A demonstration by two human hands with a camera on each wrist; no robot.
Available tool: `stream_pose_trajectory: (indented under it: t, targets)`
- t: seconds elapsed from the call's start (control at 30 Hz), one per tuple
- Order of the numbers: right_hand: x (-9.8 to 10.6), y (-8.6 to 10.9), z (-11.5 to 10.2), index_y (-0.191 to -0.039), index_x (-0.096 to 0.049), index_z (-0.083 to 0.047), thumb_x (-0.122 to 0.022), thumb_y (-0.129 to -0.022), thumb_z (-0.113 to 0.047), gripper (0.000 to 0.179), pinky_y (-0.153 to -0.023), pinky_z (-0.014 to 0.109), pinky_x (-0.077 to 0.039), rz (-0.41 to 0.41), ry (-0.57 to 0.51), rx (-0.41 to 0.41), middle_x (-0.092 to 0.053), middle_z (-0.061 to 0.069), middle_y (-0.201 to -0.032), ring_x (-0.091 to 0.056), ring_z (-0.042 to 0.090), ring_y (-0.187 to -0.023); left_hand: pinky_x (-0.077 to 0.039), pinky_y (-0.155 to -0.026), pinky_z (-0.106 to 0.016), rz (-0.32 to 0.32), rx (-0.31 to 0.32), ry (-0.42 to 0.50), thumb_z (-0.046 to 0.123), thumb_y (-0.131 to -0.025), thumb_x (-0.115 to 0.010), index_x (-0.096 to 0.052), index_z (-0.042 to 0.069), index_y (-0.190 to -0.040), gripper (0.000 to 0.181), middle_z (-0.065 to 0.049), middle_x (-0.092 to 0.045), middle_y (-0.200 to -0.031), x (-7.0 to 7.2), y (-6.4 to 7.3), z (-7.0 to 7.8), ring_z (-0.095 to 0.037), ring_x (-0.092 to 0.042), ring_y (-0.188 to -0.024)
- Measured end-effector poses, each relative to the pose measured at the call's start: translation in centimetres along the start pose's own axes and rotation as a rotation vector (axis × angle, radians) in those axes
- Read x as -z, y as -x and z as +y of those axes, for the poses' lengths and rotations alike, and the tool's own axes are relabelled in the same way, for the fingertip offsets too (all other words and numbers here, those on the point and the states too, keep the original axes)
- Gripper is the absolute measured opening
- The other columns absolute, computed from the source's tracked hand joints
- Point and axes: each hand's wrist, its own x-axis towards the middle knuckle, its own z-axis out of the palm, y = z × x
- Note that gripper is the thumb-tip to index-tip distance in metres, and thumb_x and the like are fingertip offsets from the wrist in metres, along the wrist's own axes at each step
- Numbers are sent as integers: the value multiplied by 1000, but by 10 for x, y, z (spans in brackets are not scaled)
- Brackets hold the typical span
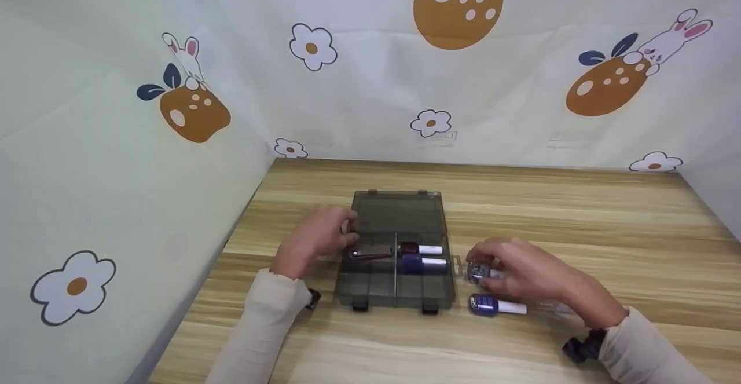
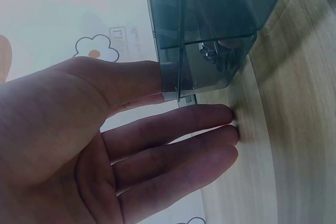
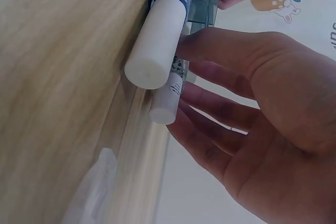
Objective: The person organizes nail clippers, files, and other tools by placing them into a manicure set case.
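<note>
A dark see-through divided box point(image 1: 370, 292) lies with its lid point(image 1: 399, 210) folded back. Inside are a nail clipper point(image 1: 373, 252), a dark red nail polish bottle point(image 1: 408, 248) and a dark blue one point(image 1: 412, 263), both white-capped. My left hand point(image 1: 317, 236) is at the box's left edge; in the left wrist view its thumb overlaps the clear wall and the other fingers stretch out straight. To the right of the box, my right hand point(image 1: 529, 271) pinches a glitter nail polish bottle point(image 3: 167, 100) between thumb and fingers. A blue nail polish bottle point(image 1: 484, 304) lies just nearer.
A clear plastic piece point(image 1: 556, 308) lies by the right wrist on the wood-grain table point(image 1: 370, 352). Patterned sheeting point(image 1: 370, 94) stands behind the table and along its sides. Two black latches point(image 1: 429, 308) stick out from the box's near edge.
</note>
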Motion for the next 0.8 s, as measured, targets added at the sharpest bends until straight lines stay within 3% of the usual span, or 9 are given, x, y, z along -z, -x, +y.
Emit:
stream_pose_trajectory:
  t: [0.37,0.6,0.8]
  targets:
    - [4,-1,-3,-130,-73,-9,-81,-93,-13,38,-82,31,-64,128,71,12,-78,1,-118,-76,17,-99,-53,-68,-37,0,3,2,19,-96,-83,-75,13,-99,10,-2,-73,-86,-1,0,-1,-15,-63,-72]
    - [1,-6,-5,-125,-73,-7,-83,-91,-8,35,-79,30,-64,262,75,142,-80,5,-116,-77,19,-97,-54,-71,-40,3,-7,21,16,-96,-82,-73,12,-97,10,-3,-73,-87,0,1,1,-18,-63,-76]
    - [-2,-11,-18,-125,-74,-8,-84,-93,-12,34,-82,28,-64,248,45,179,-80,2,-118,-76,15,-101,-53,-69,-38,-6,-2,15,16,-96,-82,-73,12,-97,10,-2,-72,-86,0,-1,2,-17,-63,-75]
